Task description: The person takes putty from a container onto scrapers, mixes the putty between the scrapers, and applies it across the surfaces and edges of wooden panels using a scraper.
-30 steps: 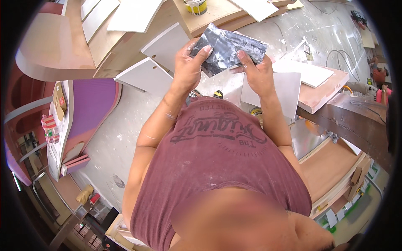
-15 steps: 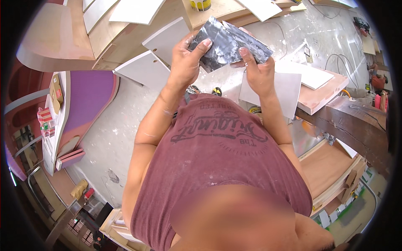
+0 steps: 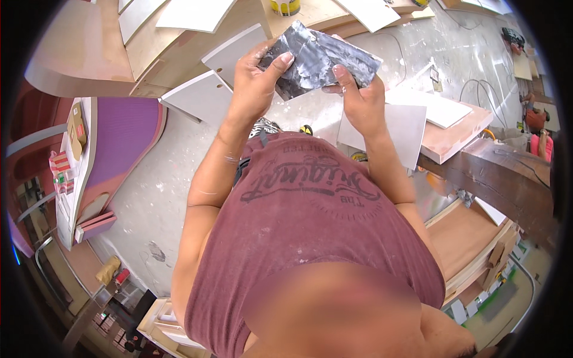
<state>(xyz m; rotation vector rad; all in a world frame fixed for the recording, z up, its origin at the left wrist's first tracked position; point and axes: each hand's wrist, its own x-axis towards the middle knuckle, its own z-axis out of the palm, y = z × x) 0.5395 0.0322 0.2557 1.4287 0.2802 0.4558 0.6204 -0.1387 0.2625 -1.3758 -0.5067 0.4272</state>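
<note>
A dark, flat rectangular board (image 3: 313,59) smeared with whitish paste is held up in front of me, tilted. I cannot tell whether it is one piece or two overlapping ones. My left hand (image 3: 255,80) grips its left end, thumb lying on the smeared face and fingers behind. On the right end, my right hand (image 3: 362,98) holds it the same way, with its thumb on the face and its fingers mostly hidden underneath. White residue marks both hands.
Pale panels (image 3: 200,98) lean beside a wooden bench (image 3: 179,45) on the left. A yellow tin (image 3: 285,7) stands at the far side. To the right, a white panel (image 3: 430,107) lies on a board beside a dark beam (image 3: 501,167). Another person (image 3: 537,119) is at the far right.
The board has shifted slightly left, and its smeared face shows a little more openly. My right thumb has moved a little left with it. Both hands keep hold.
</note>
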